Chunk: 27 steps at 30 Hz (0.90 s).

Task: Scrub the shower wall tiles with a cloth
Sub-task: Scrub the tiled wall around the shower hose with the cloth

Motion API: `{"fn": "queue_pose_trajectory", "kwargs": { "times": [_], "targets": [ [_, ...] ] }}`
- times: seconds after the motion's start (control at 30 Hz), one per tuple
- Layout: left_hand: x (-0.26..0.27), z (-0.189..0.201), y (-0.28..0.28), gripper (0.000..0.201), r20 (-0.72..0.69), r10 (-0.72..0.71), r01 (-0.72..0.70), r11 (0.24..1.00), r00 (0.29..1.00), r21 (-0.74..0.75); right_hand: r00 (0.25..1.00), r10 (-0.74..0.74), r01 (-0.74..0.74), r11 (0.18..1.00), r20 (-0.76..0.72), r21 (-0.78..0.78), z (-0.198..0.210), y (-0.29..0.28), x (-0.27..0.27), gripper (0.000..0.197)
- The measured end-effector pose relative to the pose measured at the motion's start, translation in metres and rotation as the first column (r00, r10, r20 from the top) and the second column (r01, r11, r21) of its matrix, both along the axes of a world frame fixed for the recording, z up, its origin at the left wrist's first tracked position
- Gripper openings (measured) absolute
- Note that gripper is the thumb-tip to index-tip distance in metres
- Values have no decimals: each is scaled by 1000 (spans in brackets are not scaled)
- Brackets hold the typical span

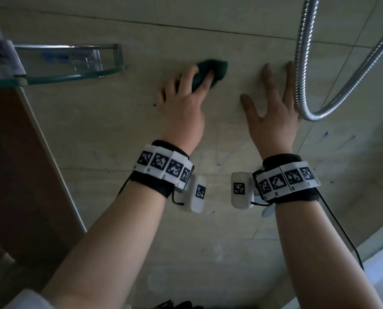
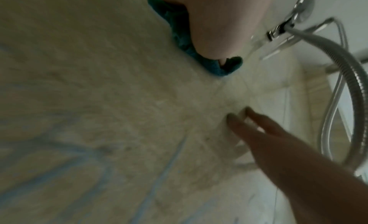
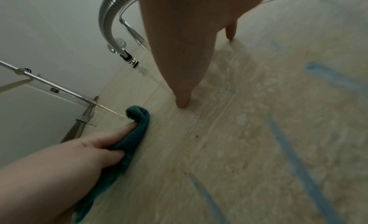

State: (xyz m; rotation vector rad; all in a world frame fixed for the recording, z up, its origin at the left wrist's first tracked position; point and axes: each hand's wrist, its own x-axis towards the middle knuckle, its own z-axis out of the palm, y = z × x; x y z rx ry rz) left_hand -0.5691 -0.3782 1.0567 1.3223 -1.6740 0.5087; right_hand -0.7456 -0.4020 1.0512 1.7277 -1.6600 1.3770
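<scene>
Two hands are up on the wall tiles [image 1: 119, 121], and going left to right the first thing is a glass shelf [image 1: 79, 75] fixed near the wall's upper left edge, with something blue lying on it, too blurred to name; next comes the left hand [image 1: 181, 103], then the right hand [image 1: 273, 108], then the shower hose [image 1: 302, 63] hanging in a loop by the right edge.

The left hand presses a dark teal cloth [image 1: 215, 68] flat on the tile, just right of the shelf and below a grout line; its fingers curl over the bunched fabric and pin it to the wall — the right wrist view shows fingertips dug into a fold, with the rest of the cloth trailing back under the palm. The right hand lies spread, fingers straight and apart, braced on the bare tile beside the hose and holding nothing.

Blue streaks [image 3: 294, 148] mark the tiles lower down, well apart from where the cloth now sits; that part looks not yet scrubbed.

As for handling, the cloth looks soft, light and limp; it will fold and creep under the palm instead of keeping shape, so it is best taken bunched in the middle with the fingers over the top — loose corners would only drag. The tile looks smooth and probably slick, so a braced hand may slide.
</scene>
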Motion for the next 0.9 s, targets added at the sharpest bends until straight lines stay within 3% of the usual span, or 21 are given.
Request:
{"fn": "queue_pose_trajectory", "kwargs": {
  "times": [0.13,0.23,0.4,0.53,0.73,0.8,0.9],
  "targets": [
    [-18,-5,-9,64,24,-7,8,999,1000,-52,1000,6,-6,1000,7,-6,0,-1,-11,62],
    [-29,-55,-17,59,140,-10,27,992,990,-120,1000,26,-26,999,12,-22,-3,-4,-13,61],
    [-36,-127,-6,63,272,22,-16,1000,962,-26,1000,-7,7,1000,17,1,-8,-16,-17,71],
    [-34,-99,-6,61,221,42,-22,996,974,-91,999,0,0,1000,41,-1,-10,-21,-20,77],
    [-38,-10,-16,66,22,57,-54,990,998,-131,998,30,-40,976,-49,-213,-6,-10,-28,53],
    [-46,-6,-19,66,3,70,-69,989,998,-133,998,62,-62,974,-11,-216,-6,-8,-34,54],
    [-57,-36,-23,64,57,36,-27,988,998,-154,999,3,-7,994,-34,-112,-8,-9,-45,57]
  ]
}}
